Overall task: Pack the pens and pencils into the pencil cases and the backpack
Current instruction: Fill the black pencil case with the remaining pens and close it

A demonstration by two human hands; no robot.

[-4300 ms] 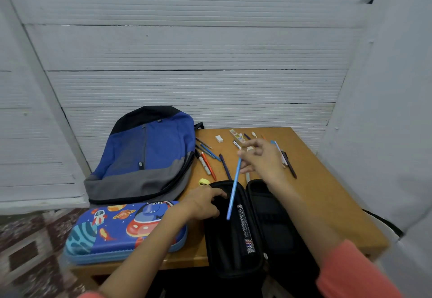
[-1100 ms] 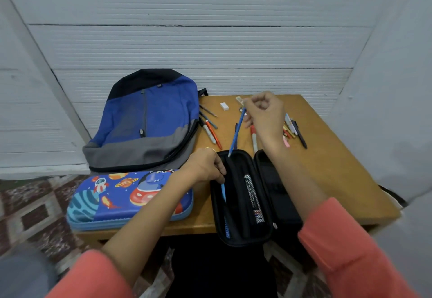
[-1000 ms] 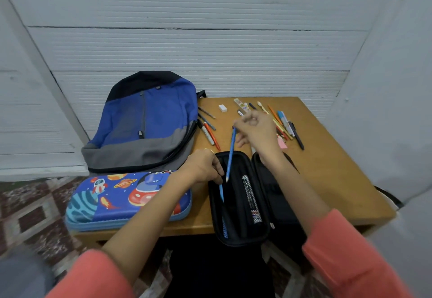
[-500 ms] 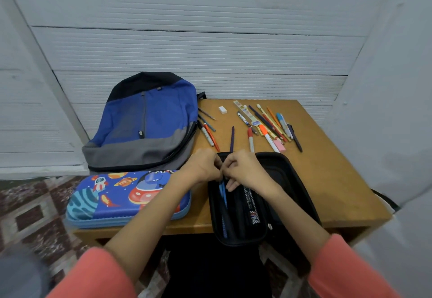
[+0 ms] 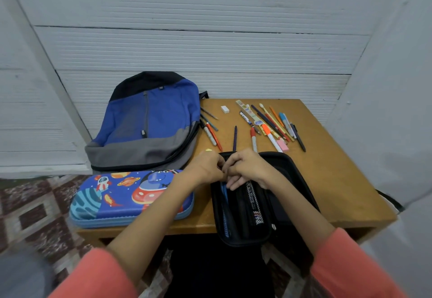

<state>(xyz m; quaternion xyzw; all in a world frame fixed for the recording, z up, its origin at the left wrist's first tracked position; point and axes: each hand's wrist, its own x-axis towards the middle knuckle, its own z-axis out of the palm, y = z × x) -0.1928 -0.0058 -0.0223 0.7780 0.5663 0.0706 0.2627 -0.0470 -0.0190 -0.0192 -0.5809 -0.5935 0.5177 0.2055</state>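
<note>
Space-print case point(image 5: 121, 197) and blue backpack point(image 5: 149, 122) sit off left. Left hand point(image 5: 205, 169) curls on the far rim of the black pencil case point(image 5: 244, 242). Right hand point(image 5: 250, 169) touches it, fingers bent inside over a blue pen point(image 5: 225, 194), grip unclear. Loose pens point(image 5: 271, 124) lie beyond, unpacked.

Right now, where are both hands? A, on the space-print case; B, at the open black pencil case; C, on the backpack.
B: the left hand and right hand meet at the far end of the open black pencil case.
</note>
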